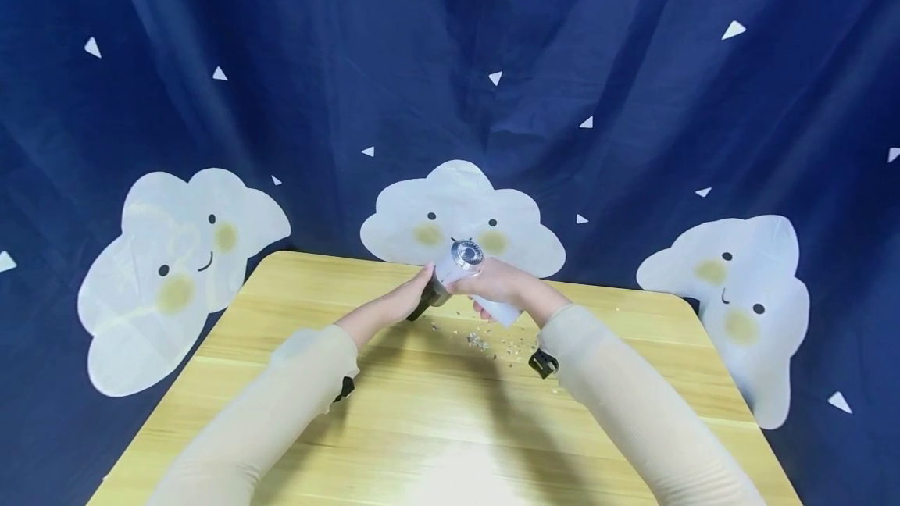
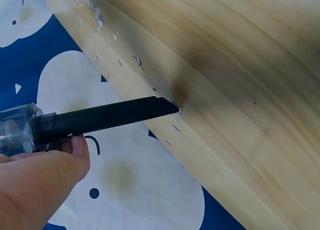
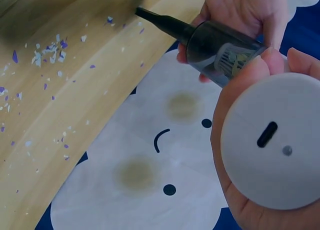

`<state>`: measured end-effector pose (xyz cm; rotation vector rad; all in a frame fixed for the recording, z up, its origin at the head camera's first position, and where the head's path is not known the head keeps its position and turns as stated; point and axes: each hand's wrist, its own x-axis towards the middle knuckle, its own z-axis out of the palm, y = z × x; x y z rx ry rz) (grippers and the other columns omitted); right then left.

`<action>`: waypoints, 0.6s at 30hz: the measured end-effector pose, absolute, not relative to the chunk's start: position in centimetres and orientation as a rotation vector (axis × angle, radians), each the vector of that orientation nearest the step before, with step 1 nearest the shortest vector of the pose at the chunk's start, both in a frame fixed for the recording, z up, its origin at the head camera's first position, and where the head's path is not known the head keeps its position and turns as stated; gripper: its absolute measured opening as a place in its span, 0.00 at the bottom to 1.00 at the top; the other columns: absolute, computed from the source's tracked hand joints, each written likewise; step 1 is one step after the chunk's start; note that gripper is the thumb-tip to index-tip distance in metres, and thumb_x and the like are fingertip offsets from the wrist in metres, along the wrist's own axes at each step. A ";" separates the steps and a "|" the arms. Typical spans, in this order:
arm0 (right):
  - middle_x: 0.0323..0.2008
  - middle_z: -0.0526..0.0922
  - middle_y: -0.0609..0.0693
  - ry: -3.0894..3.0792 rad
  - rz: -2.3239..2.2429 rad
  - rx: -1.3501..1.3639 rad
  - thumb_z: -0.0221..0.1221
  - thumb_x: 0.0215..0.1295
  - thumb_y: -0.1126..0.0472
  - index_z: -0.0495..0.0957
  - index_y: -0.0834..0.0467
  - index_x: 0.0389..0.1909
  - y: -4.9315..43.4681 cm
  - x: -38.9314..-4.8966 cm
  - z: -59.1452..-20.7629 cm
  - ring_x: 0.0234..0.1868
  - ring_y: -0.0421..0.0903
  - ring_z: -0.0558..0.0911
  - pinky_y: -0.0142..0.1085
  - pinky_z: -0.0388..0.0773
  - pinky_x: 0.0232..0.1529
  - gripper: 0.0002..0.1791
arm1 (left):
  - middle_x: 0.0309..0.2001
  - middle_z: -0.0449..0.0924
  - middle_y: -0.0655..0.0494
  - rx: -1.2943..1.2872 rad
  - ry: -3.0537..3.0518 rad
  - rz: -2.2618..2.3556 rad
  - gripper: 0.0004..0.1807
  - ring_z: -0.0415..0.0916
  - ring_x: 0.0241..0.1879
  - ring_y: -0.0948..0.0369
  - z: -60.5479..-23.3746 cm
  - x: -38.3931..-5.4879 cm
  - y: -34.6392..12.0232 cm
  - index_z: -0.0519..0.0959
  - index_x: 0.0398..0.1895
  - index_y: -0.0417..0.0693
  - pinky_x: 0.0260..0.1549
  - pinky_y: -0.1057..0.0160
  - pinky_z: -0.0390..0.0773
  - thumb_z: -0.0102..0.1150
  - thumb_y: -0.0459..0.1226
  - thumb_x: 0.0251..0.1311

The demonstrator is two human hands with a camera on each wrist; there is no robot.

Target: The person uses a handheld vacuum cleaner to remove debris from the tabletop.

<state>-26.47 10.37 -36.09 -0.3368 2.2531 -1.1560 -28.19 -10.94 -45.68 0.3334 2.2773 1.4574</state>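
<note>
Right hand [image 1: 498, 281]: curled round the white handle [image 1: 502, 313] of the handheld vacuum [image 1: 448, 262], leaving no visible slack.
Left hand [image 2: 45, 175]: bent about the clear cup [image 3: 200, 47], at the root of the black nozzle [image 2: 100, 119]; squeezing hard or merely propping, cannot tell.
Vacuum: held aslant between both hands, over the far part of the table [image 1: 351, 428]; running or not, impossible to tell.
Nozzle: aimed down, with slanted tip at a small scrap near the far table edge; touching the wood or barely above, unclear.
Scraps [image 3: 50, 52]: white and purple, thickest in a loose heap to the right of the tip; thinly strewn elsewhere.
Step in hand: probably sucking up strays along the edge, with much left to gather.
Next move: likely calls for swinging the tip right to the heap, low over the wood, without flicking bits off the edge.
Backdrop: blue curtain [image 1: 323, 100] with pale clouds.
</note>
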 end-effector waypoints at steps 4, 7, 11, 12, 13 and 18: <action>0.23 0.77 0.55 2.266 -1.148 -0.354 0.64 0.66 0.50 0.74 0.59 0.52 10.3 -26.5 -35.9 0.18 0.46 0.76 0.34 0.77 0.19 0.22 | 0.79 0.49 0.44 0.342 2.289 1.454 0.48 0.45 0.77 0.46 -45.5 -28.2 -11.0 0.47 0.81 0.49 0.74 0.44 0.44 0.09 0.69 0.69; 0.23 0.78 0.56 2.280 -1.136 -0.379 0.64 0.65 0.49 0.74 0.59 0.52 10.2 -26.5 -35.9 0.19 0.46 0.77 0.34 0.78 0.19 0.22 | 0.79 0.47 0.43 0.352 2.298 1.459 0.47 0.43 0.77 0.45 -45.6 -28.3 -11.1 0.45 0.81 0.48 0.74 0.43 0.43 0.09 0.68 0.69; 0.23 0.77 0.55 2.296 -1.125 -0.383 0.64 0.64 0.48 0.75 0.59 0.49 9.9 -26.6 -36.1 0.18 0.46 0.77 0.34 0.78 0.19 0.22 | 0.79 0.47 0.44 0.352 2.324 1.437 0.48 0.43 0.77 0.45 -45.8 -28.4 -11.5 0.44 0.81 0.51 0.73 0.41 0.42 0.09 0.70 0.67; 0.22 0.77 0.55 2.299 -1.126 -0.376 0.65 0.64 0.48 0.75 0.59 0.48 9.9 -26.6 -36.2 0.18 0.46 0.77 0.34 0.77 0.19 0.21 | 0.79 0.46 0.44 0.360 2.329 1.433 0.48 0.42 0.77 0.45 -45.9 -28.4 -11.6 0.43 0.82 0.52 0.73 0.41 0.41 0.09 0.70 0.67; 0.22 0.77 0.55 2.300 -1.128 -0.370 0.65 0.64 0.48 0.76 0.60 0.47 9.9 -26.6 -36.2 0.18 0.46 0.77 0.34 0.77 0.19 0.21 | 0.79 0.46 0.44 0.366 2.334 1.429 0.49 0.42 0.77 0.45 -45.9 -28.5 -11.7 0.43 0.82 0.52 0.73 0.41 0.41 0.09 0.71 0.67; 0.21 0.77 0.54 2.297 -1.144 -0.361 0.65 0.64 0.48 0.76 0.60 0.47 10.0 -26.7 -36.2 0.17 0.46 0.76 0.34 0.77 0.18 0.20 | 0.80 0.46 0.46 0.385 2.342 1.424 0.48 0.43 0.78 0.46 -45.7 -28.6 -11.6 0.44 0.82 0.52 0.74 0.42 0.42 0.09 0.70 0.67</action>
